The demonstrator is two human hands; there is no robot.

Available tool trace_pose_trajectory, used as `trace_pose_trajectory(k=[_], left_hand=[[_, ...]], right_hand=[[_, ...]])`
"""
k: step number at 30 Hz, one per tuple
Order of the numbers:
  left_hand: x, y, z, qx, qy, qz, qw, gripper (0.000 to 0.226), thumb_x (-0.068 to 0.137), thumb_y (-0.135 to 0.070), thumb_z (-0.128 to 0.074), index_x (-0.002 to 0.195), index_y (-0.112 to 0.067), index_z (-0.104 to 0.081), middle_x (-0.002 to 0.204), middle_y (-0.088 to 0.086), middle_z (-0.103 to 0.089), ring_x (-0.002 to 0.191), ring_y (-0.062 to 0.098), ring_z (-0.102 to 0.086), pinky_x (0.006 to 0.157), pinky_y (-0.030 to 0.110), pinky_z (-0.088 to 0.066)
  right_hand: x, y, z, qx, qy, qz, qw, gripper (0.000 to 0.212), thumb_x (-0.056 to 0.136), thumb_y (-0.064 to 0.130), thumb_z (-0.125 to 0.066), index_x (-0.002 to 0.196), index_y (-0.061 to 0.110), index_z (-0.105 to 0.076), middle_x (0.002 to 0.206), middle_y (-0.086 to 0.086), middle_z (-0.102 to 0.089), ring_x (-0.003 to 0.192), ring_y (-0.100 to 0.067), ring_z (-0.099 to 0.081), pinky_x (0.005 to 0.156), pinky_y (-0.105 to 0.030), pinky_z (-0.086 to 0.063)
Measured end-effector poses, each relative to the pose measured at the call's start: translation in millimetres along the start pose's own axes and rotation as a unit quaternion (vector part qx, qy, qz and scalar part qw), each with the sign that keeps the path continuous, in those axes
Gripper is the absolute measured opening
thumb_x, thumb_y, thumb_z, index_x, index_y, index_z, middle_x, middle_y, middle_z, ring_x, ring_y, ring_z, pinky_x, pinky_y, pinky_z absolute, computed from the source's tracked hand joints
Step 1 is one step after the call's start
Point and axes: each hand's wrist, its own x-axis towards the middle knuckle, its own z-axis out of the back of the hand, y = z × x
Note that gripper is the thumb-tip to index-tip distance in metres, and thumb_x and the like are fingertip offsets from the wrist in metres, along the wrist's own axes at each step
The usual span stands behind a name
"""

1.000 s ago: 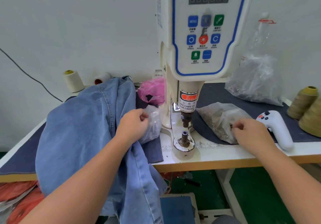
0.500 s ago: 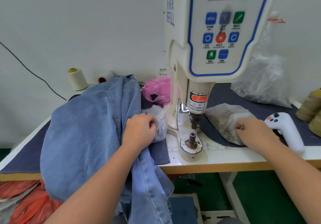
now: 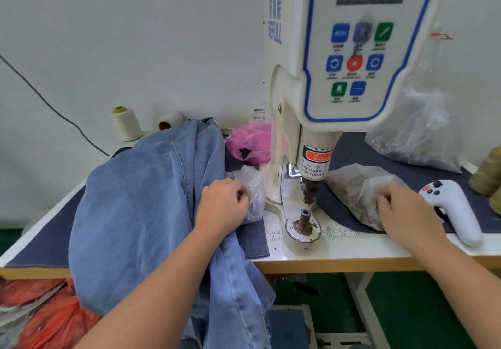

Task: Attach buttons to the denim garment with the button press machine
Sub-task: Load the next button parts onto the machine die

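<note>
My left hand (image 3: 222,202) curls its fingers into a small clear bag (image 3: 253,194) beside the denim (image 3: 141,207), my right hand (image 3: 406,210) pinches another bag (image 3: 355,188) right of the press (image 3: 303,159).

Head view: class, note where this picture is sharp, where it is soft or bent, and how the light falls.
Head view: light is even and soft, shadows faint; the warning label reads sharply, while the panel legends blur; wide-angle bending curves the table edge and tilts the machine; the orange bags at the lower left corner are smeared; both hands are fairly crisp.
</note>
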Motion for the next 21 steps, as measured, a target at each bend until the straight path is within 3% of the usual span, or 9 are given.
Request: trace_pose_trajectory(k=[6,11,14,17,21], left_hand=[[0.1,-0.6,0.3,0.011,0.007,0.002,1.000,0.016,0.089,-0.022,-0.054,0.090,-0.018,-0.070,0.086,-0.003,-0.064,0.087,0.022,-0.056,0.084,0.040,-0.042],[0.4,-1.0,0.8,0.011,0.011,0.006,1.000,0.016,0.089,-0.022,-0.055,0.090,-0.019,-0.070,0.087,-0.004,-0.064,0.089,0.021,-0.056,0.086,0.039,-0.041],[-0.3,-1.3,0.8,0.016,0.010,0.007,1.000,0.016,0.089,-0.022,-0.054,0.090,-0.018,-0.070,0.087,-0.003,-0.064,0.089,0.022,-0.056,0.085,0.039,-0.041],[0.1,-1.6,0.9,0.015,0.012,0.009,1.000,0.016,0.090,-0.022,-0.054,0.090,-0.019,-0.070,0.087,-0.004,-0.064,0.089,0.021,-0.055,0.086,0.039,-0.040],[0.6,-2.1,1.7,0.014,0.017,0.009,1.000,0.016,0.089,-0.022,-0.054,0.089,-0.019,-0.070,0.087,-0.004,-0.065,0.089,0.022,-0.056,0.087,0.040,-0.041]], right_hand=[[3.8,-4.8,-2.1,-0.010,0.019,0.013,1.000,0.030,0.101,0.023,-0.043,0.071,0.018,-0.048,0.068,0.000,-0.054,0.062,-0.013,-0.049,0.050,-0.028,-0.027],[5.3,-6.3,2.5,0.002,0.032,0.034,0.999,0.035,0.102,0.023,-0.042,0.067,0.024,-0.043,0.066,0.001,-0.053,0.063,-0.014,-0.048,0.053,-0.035,-0.029],[3.9,-8.0,4.0,0.026,0.028,0.031,0.999,0.027,0.101,0.022,-0.046,0.074,0.023,-0.052,0.071,0.003,-0.056,0.068,-0.015,-0.051,0.057,-0.035,-0.037],[2.7,-9.0,5.1,0.080,0.023,0.008,0.997,0.016,0.098,0.019,-0.052,0.084,0.020,-0.060,0.080,0.002,-0.060,0.076,-0.018,-0.054,0.070,-0.042,-0.047],[-0.5,-8.7,10.5,0.112,0.006,0.009,0.994,0.017,0.097,0.016,-0.057,0.080,0.020,-0.061,0.079,0.002,-0.061,0.075,-0.014,-0.054,0.062,-0.034,-0.040]])
